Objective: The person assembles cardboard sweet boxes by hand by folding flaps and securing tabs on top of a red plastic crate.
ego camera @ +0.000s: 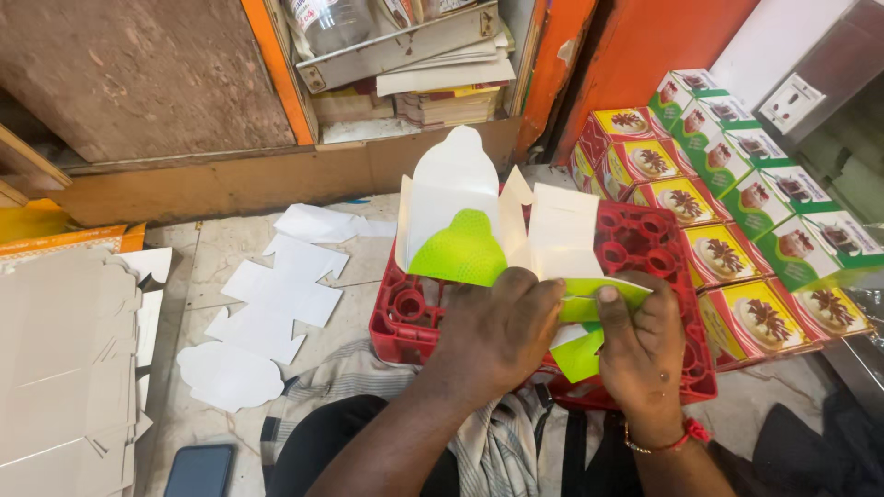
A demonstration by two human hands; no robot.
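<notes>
A die-cut cardboard box blank (pixel 479 216), white inside and bright green outside, stands half folded on a red plastic crate (pixel 645 235). My left hand (pixel 502 327) presses down on the blank's near side. My right hand (pixel 640 345) pinches a green flap at the blank's lower right corner, thumb on top. A red band circles my right wrist. The blank's rounded top flap stands upright behind both hands.
Flat white box blanks (pixel 276 299) lie on the floor to the left, beside a grey cardboard stack (pixel 60 359). Folded yellow and green printed boxes (pixel 737 212) are stacked at right. A dark phone (pixel 200 469) lies near my knee. Shelves with papers stand behind.
</notes>
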